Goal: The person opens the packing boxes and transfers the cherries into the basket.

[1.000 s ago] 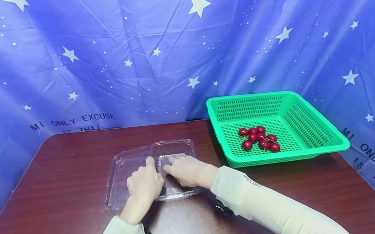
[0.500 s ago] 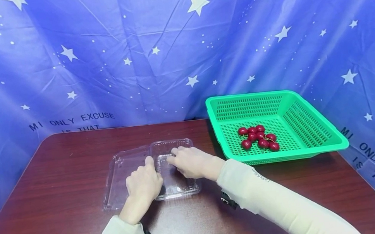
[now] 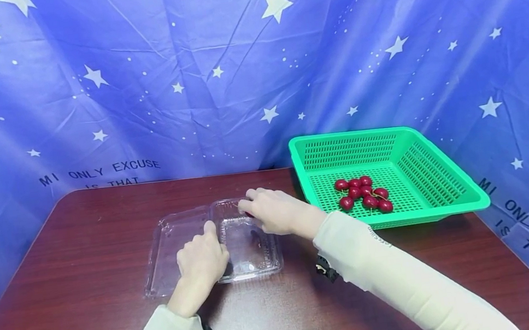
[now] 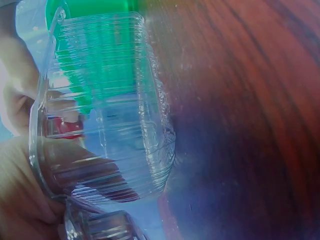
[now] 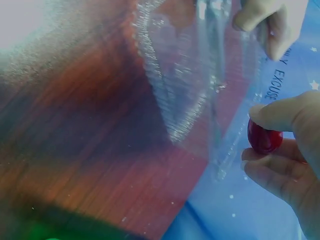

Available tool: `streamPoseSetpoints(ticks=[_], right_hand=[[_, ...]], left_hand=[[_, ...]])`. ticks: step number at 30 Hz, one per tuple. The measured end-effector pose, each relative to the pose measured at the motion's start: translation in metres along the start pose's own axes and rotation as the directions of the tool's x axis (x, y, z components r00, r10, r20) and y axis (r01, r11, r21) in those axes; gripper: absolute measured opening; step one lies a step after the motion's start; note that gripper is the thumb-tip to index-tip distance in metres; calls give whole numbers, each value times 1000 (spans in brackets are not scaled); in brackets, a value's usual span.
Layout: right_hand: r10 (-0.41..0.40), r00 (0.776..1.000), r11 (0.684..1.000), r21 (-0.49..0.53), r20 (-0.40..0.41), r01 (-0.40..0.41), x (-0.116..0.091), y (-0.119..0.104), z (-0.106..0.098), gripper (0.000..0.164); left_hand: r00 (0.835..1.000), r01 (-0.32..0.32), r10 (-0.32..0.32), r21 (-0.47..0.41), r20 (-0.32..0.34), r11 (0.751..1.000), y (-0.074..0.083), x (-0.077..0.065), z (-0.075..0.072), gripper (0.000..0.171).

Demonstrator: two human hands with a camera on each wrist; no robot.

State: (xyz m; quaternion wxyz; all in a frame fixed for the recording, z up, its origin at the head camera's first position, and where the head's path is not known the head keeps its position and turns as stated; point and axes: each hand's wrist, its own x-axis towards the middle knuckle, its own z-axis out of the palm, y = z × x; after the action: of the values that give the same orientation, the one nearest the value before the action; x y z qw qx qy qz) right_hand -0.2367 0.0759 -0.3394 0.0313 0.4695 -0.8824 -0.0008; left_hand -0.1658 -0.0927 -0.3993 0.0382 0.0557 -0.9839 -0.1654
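A clear plastic clamshell box (image 3: 250, 273) lies on the table, its lid (image 3: 164, 257) folded out flat to the left. My left hand (image 3: 202, 258) grips the box's near-hinge rim, thumb on top and fingers curled over the edge. Over the back right corner of the box is my right hand (image 3: 274, 211). Between its thumb and fingertips it pinches a dark red cherry (image 5: 265, 139), which the hand mostly covers in the head view. Through the transparent wall in the left wrist view, the same cherry (image 4: 68, 128) shows red.
On the right of the table stands a green perforated basket (image 3: 349, 150) with several red cherries (image 3: 367, 191) on its floor. The brown table (image 3: 90, 318) has a rounded back left corner. A blue curtain (image 3: 218, 110) with white stars hangs behind it.
My right hand has moved back and to the right, from inside the box to over its back right corner, with the cherry now showing at its fingertips. My left hand keeps its place.
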Motion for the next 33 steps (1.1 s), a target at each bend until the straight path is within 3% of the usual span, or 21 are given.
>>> streamPoseSetpoints(ticks=[4, 11, 20, 33], right_hand=[[24, 1000, 1000, 20, -3, -24, 0, 4, -9, 31], [52, 996, 999, 7, -69, -51, -3, 15, -24, 25], [88, 987, 994, 75, -135, -79, -8, 27, -36, 24], [193, 970, 973, 160, -149, -169, -24, 48, -39, 25]], left_hand=[[1000, 5, -5, 2, 8, 1000, 0, 0, -1, 23], [1000, 8, -8, -1, 9, 1000, 0, 0, -1, 22], [1000, 12, -12, -6, 20, 1000, -1, 0, -1, 23], [1000, 7, -7, -8, 18, 1000, -2, 1, -1, 22]])
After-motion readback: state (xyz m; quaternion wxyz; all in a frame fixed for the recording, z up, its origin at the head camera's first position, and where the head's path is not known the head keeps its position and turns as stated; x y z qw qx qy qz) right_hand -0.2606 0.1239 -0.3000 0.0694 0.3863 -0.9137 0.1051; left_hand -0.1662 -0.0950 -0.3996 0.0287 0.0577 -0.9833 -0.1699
